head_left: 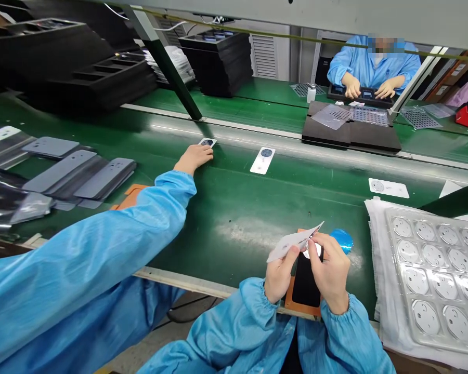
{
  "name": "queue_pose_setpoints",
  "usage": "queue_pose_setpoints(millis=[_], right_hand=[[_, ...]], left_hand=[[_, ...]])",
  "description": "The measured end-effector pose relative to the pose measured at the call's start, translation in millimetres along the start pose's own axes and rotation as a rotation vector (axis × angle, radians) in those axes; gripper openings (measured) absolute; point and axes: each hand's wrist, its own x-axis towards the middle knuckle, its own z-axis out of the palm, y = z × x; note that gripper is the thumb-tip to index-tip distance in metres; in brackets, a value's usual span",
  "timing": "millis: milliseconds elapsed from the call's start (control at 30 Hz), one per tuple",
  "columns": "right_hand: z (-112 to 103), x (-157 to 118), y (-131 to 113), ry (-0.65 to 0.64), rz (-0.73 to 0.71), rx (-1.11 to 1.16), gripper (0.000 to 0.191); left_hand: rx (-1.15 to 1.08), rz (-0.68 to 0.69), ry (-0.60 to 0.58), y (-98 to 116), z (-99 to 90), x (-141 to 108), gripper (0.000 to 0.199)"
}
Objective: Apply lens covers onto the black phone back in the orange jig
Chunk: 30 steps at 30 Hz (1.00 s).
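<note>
My left hand pinches a thin white card, tilted up with small printing on it. My right hand has its thumb and fingers closed at the card's bent right edge, beside a shiny silver round piece. Exactly what lies between those fingertips is hard to see. Below both hands, an orange fixture holds a flat black panel at the table's front edge. A round blue disc lies just behind my right hand.
A co-worker's blue sleeve crosses from the left, the hand touching a card. More white cards lie on the green table. A clear tray of round white parts is right; grey panels are left. Another person sits opposite.
</note>
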Motion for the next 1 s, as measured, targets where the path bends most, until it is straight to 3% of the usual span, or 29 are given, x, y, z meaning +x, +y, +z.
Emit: queue_pose_setpoints(millis=[267, 567, 700, 767, 833, 933, 1000], right_hand=[[-1, 3, -2, 0.03, 0.003, 0.056, 0.008], [5, 4, -3, 0.091, -0.024, -0.024, 0.01], [13, 2, -1, 0.077, -0.008, -0.114, 0.01], [13, 3, 6, 0.021, 0.055, -0.143, 0.013], [4, 5, 22, -0.05, 0.21, -0.173, 0.012], [-23, 10, 61, -0.195, 0.539, -0.298, 0.011], [-45, 12, 86, -0.343, 0.678, -0.445, 0.015]], left_hand=[[0.121, 0.082, -0.022, -4, -2.6, -2, 0.049], [0.216, 0.2, -0.148, 19, 6.9, -9, 0.045], [0.21, 0.141, -0.128, 13, 10.8, -10, 0.047], [0.114, 0.017, -0.064, 7, 11.2, -5, 0.05], [-0.086, -0.138, 0.011, 5, 8.7, 4, 0.057], [-0.363, -0.296, 0.083, 8, -2.1, 18, 0.062], [-0.418, -0.33, 0.105, 13, -12.2, 25, 0.063]])
